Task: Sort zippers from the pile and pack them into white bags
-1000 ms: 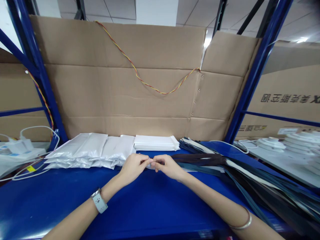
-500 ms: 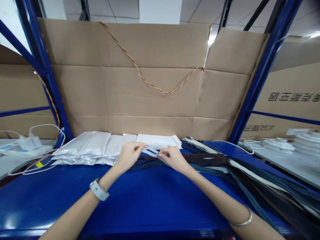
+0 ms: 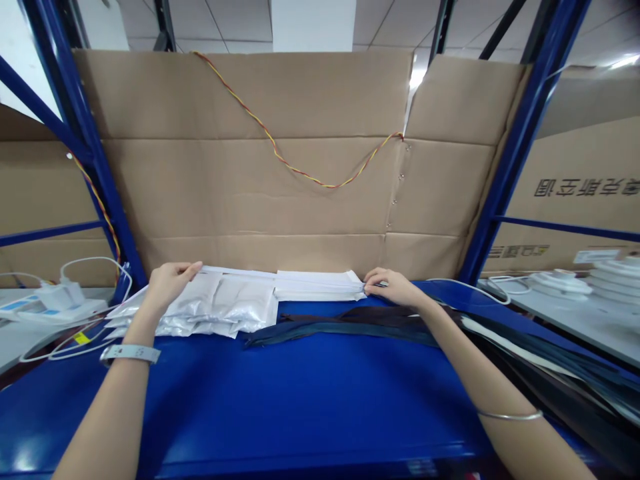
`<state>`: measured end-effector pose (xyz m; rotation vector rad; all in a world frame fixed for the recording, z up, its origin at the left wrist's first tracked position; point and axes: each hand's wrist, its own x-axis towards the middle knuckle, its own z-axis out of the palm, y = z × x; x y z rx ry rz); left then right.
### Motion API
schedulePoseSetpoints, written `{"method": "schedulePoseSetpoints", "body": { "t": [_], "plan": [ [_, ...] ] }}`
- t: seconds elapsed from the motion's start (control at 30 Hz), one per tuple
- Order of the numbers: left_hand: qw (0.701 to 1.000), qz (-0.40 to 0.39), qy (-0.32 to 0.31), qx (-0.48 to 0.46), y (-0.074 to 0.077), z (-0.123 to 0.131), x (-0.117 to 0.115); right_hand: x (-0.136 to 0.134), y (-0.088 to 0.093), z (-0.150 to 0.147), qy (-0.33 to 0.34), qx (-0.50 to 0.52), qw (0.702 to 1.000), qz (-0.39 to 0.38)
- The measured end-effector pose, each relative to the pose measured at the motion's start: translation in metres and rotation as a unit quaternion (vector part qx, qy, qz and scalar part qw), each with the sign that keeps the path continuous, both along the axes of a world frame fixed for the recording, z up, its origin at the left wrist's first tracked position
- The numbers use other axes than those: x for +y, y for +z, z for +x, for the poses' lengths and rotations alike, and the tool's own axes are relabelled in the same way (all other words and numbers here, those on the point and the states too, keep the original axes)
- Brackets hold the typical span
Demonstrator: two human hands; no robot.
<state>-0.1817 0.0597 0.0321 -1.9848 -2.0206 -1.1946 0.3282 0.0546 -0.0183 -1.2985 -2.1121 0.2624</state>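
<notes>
Brown cardboard sheets [image 3: 240, 187] back the blue metal shelf [image 3: 300, 393]. The left hand [image 3: 169, 281] and right hand [image 3: 393, 287], set wide apart, each pinch one end of a long thin clear plastic sleeve [image 3: 240, 271] stretched between them. Just beneath the sleeve lie shiny white sealed pouches [image 3: 230, 303], their contents hidden, and a stack of flat white bags [image 3: 315, 285]. Dark zipper strips [image 3: 340, 321] lie just nearer than the right pinch.

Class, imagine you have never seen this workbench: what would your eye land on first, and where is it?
First, the left hand and right hand, spread wide, pinch the ends of a pale strip stretched over the white packets at the back of the blue table. Next, the dark strips heaped to the right, and the red-and-yellow wire sagging across the cardboard wall behind.
</notes>
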Motion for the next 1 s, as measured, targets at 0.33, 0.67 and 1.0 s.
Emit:
{"method": "schedulePoseSetpoints", "body": {
  "t": [0.33, 0.67, 1.0],
  "plan": [
    [0.976, 0.164, 0.062, 0.128, 0.007, 0.045, -0.023, -0.031, 0.0, -0.057, 0.175, 0.161, 0.949, -0.208],
    [0.923, -0.109, -0.368, 0.004, -0.062, 0.187, -0.063, -0.058, -0.006, -0.103, 0.254, 0.178, 0.922, -0.232],
    [0.879, -0.116, -0.462, 0.034, -0.071, 0.184, -0.061, -0.071, -0.005, -0.113, 0.284, 0.178, 0.916, -0.219]
  ]
}}
